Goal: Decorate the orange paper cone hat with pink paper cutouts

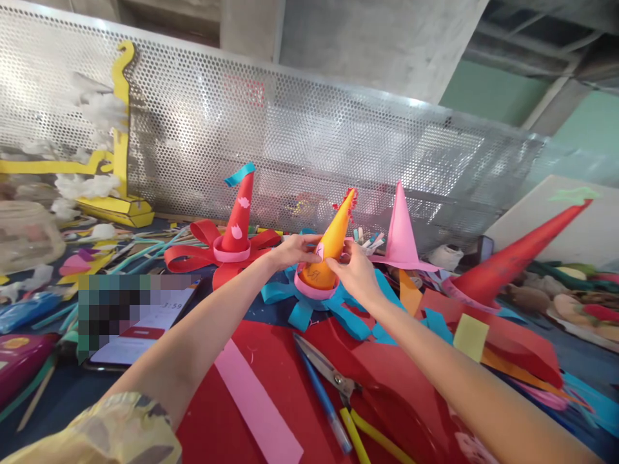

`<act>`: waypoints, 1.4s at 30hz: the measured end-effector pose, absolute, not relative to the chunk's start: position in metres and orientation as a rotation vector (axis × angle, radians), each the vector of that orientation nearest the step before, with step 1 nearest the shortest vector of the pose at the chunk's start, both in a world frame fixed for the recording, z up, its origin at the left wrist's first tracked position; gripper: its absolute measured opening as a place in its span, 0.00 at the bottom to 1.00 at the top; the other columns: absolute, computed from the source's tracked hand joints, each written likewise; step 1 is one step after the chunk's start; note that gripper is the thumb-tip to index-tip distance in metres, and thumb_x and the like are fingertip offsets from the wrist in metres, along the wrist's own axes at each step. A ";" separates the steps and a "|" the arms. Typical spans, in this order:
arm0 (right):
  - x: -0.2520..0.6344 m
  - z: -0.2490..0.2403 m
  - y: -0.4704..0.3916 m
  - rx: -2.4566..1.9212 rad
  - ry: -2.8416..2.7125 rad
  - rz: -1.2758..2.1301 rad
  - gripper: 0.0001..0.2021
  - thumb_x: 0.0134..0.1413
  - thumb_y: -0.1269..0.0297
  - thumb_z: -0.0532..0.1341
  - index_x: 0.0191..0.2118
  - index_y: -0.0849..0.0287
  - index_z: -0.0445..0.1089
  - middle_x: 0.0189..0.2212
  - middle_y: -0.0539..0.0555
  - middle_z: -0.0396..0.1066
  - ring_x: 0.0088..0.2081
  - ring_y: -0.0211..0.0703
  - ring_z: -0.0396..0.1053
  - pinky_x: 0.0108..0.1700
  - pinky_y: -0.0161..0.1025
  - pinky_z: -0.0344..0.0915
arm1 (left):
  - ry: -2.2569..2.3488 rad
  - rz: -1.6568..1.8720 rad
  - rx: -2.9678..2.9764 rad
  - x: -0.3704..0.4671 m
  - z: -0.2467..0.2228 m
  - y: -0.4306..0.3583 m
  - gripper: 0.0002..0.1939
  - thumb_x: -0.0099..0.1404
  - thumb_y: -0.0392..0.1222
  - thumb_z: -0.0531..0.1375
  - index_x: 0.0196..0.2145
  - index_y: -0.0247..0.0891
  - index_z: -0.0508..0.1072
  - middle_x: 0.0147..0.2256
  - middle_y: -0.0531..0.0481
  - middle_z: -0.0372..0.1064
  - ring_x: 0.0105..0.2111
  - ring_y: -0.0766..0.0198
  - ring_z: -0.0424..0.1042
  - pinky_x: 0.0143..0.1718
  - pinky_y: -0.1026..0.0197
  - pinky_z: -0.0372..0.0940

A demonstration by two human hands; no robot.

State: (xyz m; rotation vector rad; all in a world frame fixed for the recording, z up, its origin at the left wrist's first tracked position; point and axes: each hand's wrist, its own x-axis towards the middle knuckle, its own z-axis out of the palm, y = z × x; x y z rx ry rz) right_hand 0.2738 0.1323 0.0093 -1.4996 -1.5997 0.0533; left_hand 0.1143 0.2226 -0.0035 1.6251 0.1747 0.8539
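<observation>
An orange paper cone hat (333, 248) leans a little to the right in the middle, with red curled trim at its tip, a pink band round its base and pen marks low on its front. Blue paper loops (353, 319) spread out beneath it. From the left, my left hand (296, 250) presses its fingers to the cone's side, near a small pink paper piece (319, 252). My right hand (356, 269) grips the opposite side, thumb on the front. The far fingertips of both hands are partly hidden behind the cone.
A red cone hat (236, 222) stands left, a pink pointed hat (402, 232) right, and a long red cone (527, 254) tilts farther right. Scissors (333, 374), a blue pen (326, 399) and a pink strip (258, 406) lie on red sheets. A phone (140, 341) lies left.
</observation>
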 end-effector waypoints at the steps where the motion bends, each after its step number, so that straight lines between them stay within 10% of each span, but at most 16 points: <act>1: 0.273 0.009 0.133 -1.496 -1.593 0.049 0.20 0.49 0.65 0.63 0.49 0.62 0.65 0.45 0.62 0.74 0.43 0.52 0.73 0.45 0.48 0.69 | 0.178 0.856 1.624 0.114 -0.004 0.222 0.33 0.48 0.39 0.72 0.54 0.35 0.73 0.49 0.40 0.73 0.48 0.50 0.72 0.51 0.50 0.64; 42: 0.268 -0.007 0.156 -1.360 -1.447 0.000 0.17 0.45 0.60 0.64 0.42 0.56 0.64 0.39 0.59 0.71 0.43 0.57 0.70 0.46 0.54 0.67 | 0.185 0.951 1.621 0.115 -0.004 0.221 0.27 0.48 0.31 0.70 0.48 0.32 0.75 0.48 0.39 0.73 0.48 0.53 0.72 0.53 0.50 0.63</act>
